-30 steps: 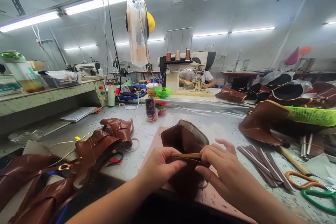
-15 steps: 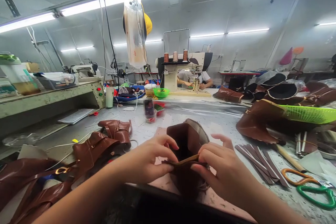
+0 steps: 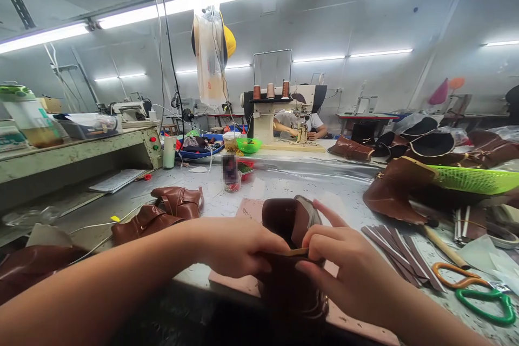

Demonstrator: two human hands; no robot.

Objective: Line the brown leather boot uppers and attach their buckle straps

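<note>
A dark brown leather boot upper (image 3: 290, 281) stands in front of me with its opening facing up, over a pinkish board (image 3: 237, 281). My left hand (image 3: 239, 246) pinches the near rim of the opening from the left, fingers inside and thumb outside. Close beside it, my right hand (image 3: 336, 254) grips the same rim between thumb and fingers, its index finger stretched up along the right side. A tan edge shows on the rim between both hands. The boot's lower part is in shadow.
Brown boot pieces (image 3: 178, 203) lie at left. To the right are another boot upper (image 3: 399, 189), brown strips (image 3: 399, 254), a wooden-handled tool (image 3: 448, 248), scissors (image 3: 486, 297) and a green basket (image 3: 478, 179). Behind stands a sewing machine (image 3: 263, 119), with a person beyond it.
My left hand has slid right along the rim, closer to my right hand, its forearm swinging across the pieces at left. The boot sits slightly lower in view.
</note>
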